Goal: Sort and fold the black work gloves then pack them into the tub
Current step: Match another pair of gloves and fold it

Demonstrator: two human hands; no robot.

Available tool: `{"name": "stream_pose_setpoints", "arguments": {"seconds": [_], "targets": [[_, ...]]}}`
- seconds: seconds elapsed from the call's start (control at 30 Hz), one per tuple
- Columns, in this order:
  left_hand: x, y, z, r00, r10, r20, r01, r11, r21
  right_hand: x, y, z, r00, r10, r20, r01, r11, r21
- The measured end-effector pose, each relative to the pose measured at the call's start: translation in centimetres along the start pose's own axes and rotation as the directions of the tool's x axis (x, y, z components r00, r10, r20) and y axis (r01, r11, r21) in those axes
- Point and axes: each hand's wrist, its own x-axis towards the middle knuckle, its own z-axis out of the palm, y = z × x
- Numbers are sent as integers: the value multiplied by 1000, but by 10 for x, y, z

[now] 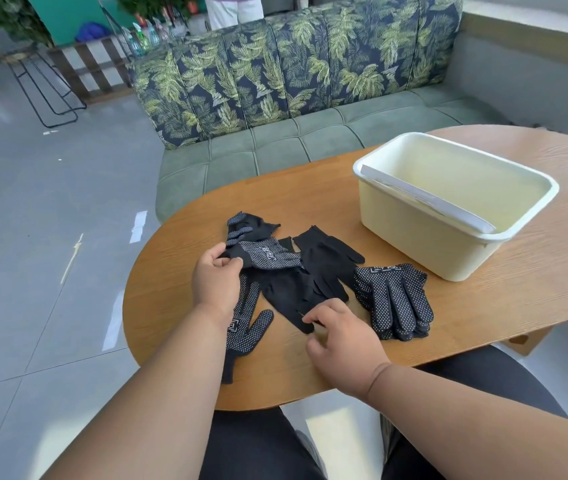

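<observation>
Gloves [310,271] lie between both hands [215,280].

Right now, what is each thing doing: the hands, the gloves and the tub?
Left hand: pinches the dotted glove.
Right hand: fingers touch the plain black glove.
Stacked dotted gloves: lying flat beside the tub.
Cream tub: upright, no gloves inside yet.
Dotted glove near table edge: flat, unfolded.
</observation>
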Motion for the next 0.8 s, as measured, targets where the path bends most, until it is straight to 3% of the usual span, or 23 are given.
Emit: {"name": "stream_pose_setpoints", "arguments": {"seconds": [0.1, 0.2, 0.3, 0.43, 0.5, 0.57, 0.7, 0.8], "targets": [[-10, 10, -20, 1000, -25, 3, 24, 953, -303, -1, -1, -2, 1000, 2, 3, -2, 1000, -7], [-25, 29, -46, 998, 2, -61, -27, 909, -416, -2, -4, -4, 1000, 8, 23, -8, 1000, -13], [-38, 44, -73, 988, 80, -128, -122, 926, -358, -3, -6, -7, 999, 8, 46, -8, 1000, -7], [-71, 57, -93, 954, 263, -142, -262, 965, 22, -7, -7, -11, 998, 29, 61, -32, 998, 62], [-97, 52, -84, 938, 343, -44, -332, 929, 167, -10, -8, -8, 997, 53, 62, -61, 989, 133], [-121, 35, -66, 923, 358, 142, -383, 889, 250, -12, -11, -8, 993, 95, 68, -108, 967, 231], [-153, -18, -31, 846, 205, 491, -411, 839, 358, -17, -18, -20, 973, 204, 110, -230, 910, 344], [-161, -33, -28, 808, 149, 570, -388, 862, 326, -19, -18, -24, 966, 227, 126, -251, 937, 244]]}}
